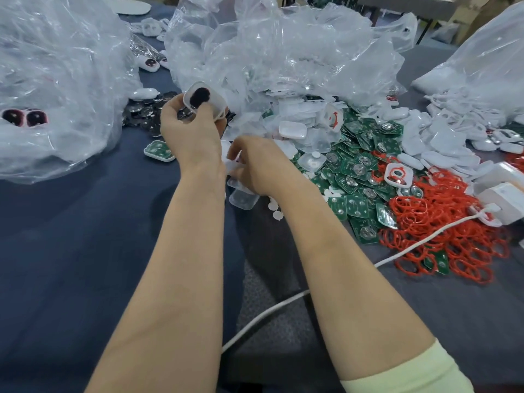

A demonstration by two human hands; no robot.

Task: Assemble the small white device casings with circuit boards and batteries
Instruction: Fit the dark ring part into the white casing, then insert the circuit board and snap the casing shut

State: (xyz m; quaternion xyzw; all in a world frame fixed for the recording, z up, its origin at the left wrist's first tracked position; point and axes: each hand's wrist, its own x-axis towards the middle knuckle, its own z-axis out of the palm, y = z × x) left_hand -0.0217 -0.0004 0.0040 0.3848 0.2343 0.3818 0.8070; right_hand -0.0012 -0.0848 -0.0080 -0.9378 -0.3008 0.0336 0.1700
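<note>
A blue-grey tablecloth [71, 251] carries crumpled clear plastic bags [283, 52] behind and to the left of a pile of green circuit boards [357, 171]; any print on the boards is too small to read. Red rings [442, 222] spill just right of the boards, touching them, and loose white casings [442, 137] heap behind and to the right of the boards. A white cable [411, 245] runs in front of the boards, across the rings. Well left of the boards lies a cluster of coin batteries [147, 114]. The person's left hand [190, 131], raised left of the boards, pinches a white casing half [204, 99] with a dark patch on its face between thumb and curled fingers, holding it tilted. The right hand [258, 165], just beside the boards' left edge, has its fingers curled round translucent shells [241, 197]; the exact grip is hidden. A casing with a board seated inside [159, 150] rests on the cloth, well left of the boards.
</note>
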